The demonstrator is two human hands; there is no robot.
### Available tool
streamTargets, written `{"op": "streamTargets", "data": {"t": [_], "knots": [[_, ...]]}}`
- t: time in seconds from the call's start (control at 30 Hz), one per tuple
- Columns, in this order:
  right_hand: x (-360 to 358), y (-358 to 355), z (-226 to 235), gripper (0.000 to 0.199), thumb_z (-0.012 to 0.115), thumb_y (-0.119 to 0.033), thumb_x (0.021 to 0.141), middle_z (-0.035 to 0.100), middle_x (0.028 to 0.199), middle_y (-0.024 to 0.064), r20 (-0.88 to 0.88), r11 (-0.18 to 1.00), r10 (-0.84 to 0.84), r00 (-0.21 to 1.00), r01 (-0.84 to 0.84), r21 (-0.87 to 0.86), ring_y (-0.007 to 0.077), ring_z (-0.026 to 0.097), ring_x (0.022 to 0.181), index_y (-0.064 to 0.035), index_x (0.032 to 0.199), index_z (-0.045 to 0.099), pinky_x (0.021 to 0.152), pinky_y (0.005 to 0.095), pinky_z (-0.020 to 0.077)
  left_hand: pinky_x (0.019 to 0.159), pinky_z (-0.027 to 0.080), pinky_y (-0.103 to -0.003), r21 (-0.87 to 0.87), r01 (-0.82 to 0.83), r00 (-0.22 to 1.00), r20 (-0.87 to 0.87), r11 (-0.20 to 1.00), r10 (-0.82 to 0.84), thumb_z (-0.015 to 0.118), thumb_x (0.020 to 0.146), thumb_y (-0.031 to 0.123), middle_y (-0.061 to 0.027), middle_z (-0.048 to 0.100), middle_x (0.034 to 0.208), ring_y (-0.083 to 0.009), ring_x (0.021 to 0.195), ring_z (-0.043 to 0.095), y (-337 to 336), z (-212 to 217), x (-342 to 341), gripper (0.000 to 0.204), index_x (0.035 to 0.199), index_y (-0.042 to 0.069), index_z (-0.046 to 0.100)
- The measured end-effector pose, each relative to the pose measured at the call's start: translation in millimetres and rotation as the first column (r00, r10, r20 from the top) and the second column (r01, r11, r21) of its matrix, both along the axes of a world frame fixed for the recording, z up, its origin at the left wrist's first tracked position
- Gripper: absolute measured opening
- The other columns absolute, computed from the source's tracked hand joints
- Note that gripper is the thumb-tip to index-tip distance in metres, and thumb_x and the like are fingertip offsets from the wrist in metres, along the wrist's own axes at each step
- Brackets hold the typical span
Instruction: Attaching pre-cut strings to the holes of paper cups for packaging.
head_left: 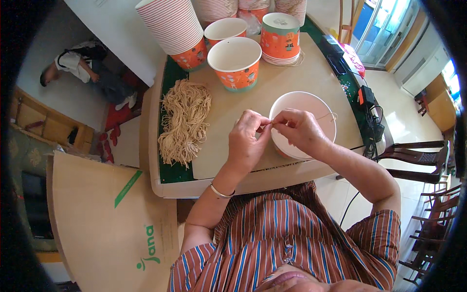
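Note:
Over the near rim area of a white-lined paper bucket [311, 101], both hands meet at its left edge. My left hand [249, 138] is closed in a pinch, fingertips against those of my right hand [302, 132], which pinches too. A thin beige string [325, 116] crosses the bucket from its right rim, where a small loop sticks out, toward my right hand. The string end between the fingertips is too small to see clearly. Left of the hands lies a loose heap of beige strings [185, 124]. An orange paper bucket [236, 65] stands upright beyond.
A tall stack of paper buckets [172, 31] leans at the back left. An upside-down bucket [280, 36] stands at the back right. Black cables and an adapter [367, 97] line the table's right edge. A cardboard box [112, 219] is at left; a person [90, 73] is beyond.

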State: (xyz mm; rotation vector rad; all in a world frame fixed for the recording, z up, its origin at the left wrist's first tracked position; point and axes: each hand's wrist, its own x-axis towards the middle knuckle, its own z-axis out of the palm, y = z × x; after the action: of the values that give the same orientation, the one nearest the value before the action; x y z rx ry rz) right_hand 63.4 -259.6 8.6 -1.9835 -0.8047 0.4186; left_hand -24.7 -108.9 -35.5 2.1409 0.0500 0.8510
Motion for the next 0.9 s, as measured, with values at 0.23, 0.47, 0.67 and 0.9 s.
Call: {"op": "streamTargets", "data": {"t": [0.23,0.47,0.67,0.9], "knots": [[0,0,-1,0.016,0.071,-0.014,0.086,0.072,0.084,0.0167,0.002,1.000,-0.020,1.000,0.020,0.008,0.0260,0.070,0.074,-0.0008,0.095,0.072,0.070,0.0362,0.0546,0.067,0.052,-0.030,0.280,-0.115,0.991,0.096,0.953,0.092,0.073,0.082,0.000,-0.0073,0.060,0.083,-0.0177,0.072,0.063,-3,6,0,0.011,0.086,0.004,0.064],[2,-2,-1,0.017,0.070,-0.014,0.087,0.071,0.082,0.0169,0.009,1.000,-0.003,1.000,0.003,0.010,0.0249,0.070,0.074,0.0001,0.095,0.071,0.070,0.0365,0.0542,0.071,0.051,-0.028,-0.139,0.045,0.990,-0.128,0.989,-0.063,0.071,0.084,0.000,-0.0064,0.061,0.083,-0.0146,0.074,0.061,0,11,-1,0.008,0.088,0.002,0.065],[3,0,-2,0.010,0.068,-0.010,0.092,0.064,0.070,0.0032,-0.155,1.000,0.012,0.988,-0.009,0.020,0.0066,0.056,0.055,-0.0014,0.097,0.070,0.047,0.0254,0.0446,0.074,0.050,-0.026,-0.375,0.095,0.972,-0.166,0.922,-0.168,0.070,0.087,0.001,-0.0036,0.062,0.084,-0.0110,0.076,0.059,9,2,2,0.004,0.090,0.001,0.066],[4,0,-4,0.009,0.066,-0.009,0.094,0.061,0.068,0.0012,-0.276,0.999,0.026,0.961,-0.012,0.050,0.0060,0.054,0.052,-0.0018,0.099,0.069,0.046,0.0238,0.0424,0.073,0.050,-0.026,-0.186,0.059,0.991,-0.108,0.981,-0.080,0.071,0.086,0.001,-0.0041,0.061,0.085,-0.0119,0.076,0.060,5,11,-1,0.005,0.090,0.001,0.067]]}}
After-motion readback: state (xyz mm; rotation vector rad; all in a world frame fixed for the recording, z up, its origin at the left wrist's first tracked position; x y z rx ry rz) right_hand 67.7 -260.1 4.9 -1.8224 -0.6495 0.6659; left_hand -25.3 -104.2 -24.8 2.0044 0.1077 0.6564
